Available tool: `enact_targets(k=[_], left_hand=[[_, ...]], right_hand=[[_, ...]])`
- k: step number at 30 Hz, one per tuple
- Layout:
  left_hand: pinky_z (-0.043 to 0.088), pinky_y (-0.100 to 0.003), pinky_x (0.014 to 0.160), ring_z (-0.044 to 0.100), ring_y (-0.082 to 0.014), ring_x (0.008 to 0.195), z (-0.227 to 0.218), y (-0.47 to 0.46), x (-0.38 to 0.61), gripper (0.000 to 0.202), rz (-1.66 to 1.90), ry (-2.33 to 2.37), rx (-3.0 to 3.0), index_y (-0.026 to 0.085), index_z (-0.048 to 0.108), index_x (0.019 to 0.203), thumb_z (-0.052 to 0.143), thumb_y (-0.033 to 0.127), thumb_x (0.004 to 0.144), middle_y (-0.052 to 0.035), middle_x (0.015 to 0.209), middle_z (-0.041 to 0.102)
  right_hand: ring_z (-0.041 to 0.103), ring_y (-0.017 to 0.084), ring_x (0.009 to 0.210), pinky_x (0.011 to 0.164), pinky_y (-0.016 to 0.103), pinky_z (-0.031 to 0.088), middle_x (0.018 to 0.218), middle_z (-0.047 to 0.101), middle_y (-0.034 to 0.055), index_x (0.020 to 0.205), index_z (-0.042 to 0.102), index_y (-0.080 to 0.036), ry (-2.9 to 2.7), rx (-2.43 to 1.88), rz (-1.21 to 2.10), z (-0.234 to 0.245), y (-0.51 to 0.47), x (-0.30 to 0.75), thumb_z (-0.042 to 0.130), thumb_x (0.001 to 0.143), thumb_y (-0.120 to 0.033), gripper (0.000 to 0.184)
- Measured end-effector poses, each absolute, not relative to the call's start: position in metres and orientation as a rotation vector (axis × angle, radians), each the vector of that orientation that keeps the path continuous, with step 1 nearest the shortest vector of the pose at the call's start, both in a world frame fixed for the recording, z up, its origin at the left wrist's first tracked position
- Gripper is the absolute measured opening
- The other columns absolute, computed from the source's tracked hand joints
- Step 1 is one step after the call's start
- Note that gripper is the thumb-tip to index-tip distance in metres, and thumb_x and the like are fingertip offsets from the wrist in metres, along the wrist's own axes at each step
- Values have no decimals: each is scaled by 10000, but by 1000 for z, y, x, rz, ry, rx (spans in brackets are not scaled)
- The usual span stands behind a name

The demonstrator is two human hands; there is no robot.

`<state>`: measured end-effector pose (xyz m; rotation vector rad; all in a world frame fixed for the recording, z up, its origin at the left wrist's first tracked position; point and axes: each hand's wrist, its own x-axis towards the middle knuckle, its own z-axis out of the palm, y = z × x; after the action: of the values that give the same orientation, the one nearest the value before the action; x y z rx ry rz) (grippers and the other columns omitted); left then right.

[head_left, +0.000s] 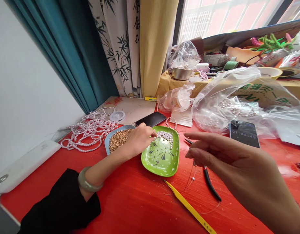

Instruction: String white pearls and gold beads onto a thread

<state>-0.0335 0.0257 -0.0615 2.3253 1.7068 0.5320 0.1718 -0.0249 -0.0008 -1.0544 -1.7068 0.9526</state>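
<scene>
My left hand (141, 139) reaches over the left rim of a green plate (159, 162) with a flower pattern. Its fingertips are drawn together at the edge of the small white pearl beads (165, 136) lying there; whether a bead is between them is hidden. On the right, my right hand (228, 159) hovers above the table, thumb and fingers bent around a thin thread (190, 175). A bead (193, 178) hangs on that thread. Black-handled pliers (210, 185) lie partly behind this hand, and yellow tweezers (189, 206) lie in front of the plate.
A blue plate (107, 140) of gold beads (119, 139) stands beside the green one. Strings of pearls (88, 133) are heaped at left. Behind are a dark phone (151, 119), a phone showing a timer (244, 132) and plastic bags (220, 107). A white device (25, 165) edges the table.
</scene>
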Motion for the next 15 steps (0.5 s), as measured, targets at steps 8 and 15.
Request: enact_targets(k=[8,15], left_hand=[[396,-324,633,510,-250,860,-72,30,-28,159,399,1776,2413,193,711,833,554,196,809,-74,850,673],[384,-317,628,494,-247,870,-68,31,-32,143,396,1737,2407,190,709,844,575,197,793,-71,833,654]], right_hand=[[664,130,582,520,201,563,674,712,2,747,686,-222,-1647,-1049,1077,5,-27,173,643,714,-205,57],[667,139,595,528,222,573,660,707,8,809,677,-205,-1618,-1033,1132,5,-26,170,636,708,-211,109]])
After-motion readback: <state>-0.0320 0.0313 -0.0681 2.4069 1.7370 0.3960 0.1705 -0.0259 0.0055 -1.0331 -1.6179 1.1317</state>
